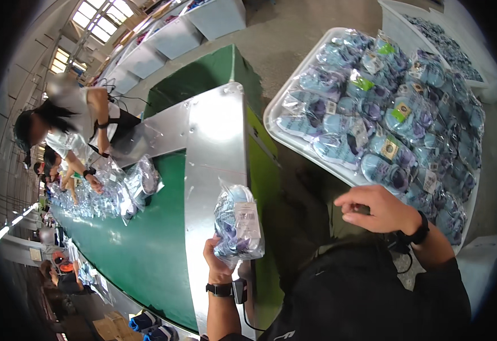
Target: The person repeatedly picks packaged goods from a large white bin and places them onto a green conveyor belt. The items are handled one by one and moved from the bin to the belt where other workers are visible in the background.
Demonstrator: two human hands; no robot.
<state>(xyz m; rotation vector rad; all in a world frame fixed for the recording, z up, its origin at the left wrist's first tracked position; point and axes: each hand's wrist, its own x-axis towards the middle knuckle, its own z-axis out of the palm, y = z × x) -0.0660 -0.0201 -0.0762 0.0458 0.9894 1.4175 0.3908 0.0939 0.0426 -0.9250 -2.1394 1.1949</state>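
Observation:
My left hand [219, 262] grips the lower end of a clear plastic bag of shoes [234, 224], blue and purple with a white label on the front. This bag is held upright over the metal edge of the worktable [211, 170]. Away to the right, my right hand [376, 209] is in the air with fingers loosely bent and apart, and nothing shows in it. It is nearest to a white bin [305, 162] heaped with similar bagged shoes [393, 165], several with green or yellow tags.
A green conveyor belt [123, 244] runs left of the metal edge and carries more bagged shoes [140, 182]. Co-workers [83, 119] stand along its far side. A green box-like cover [203, 74] and white bins [174, 37] are beyond; another filled bin [441, 40] is far right.

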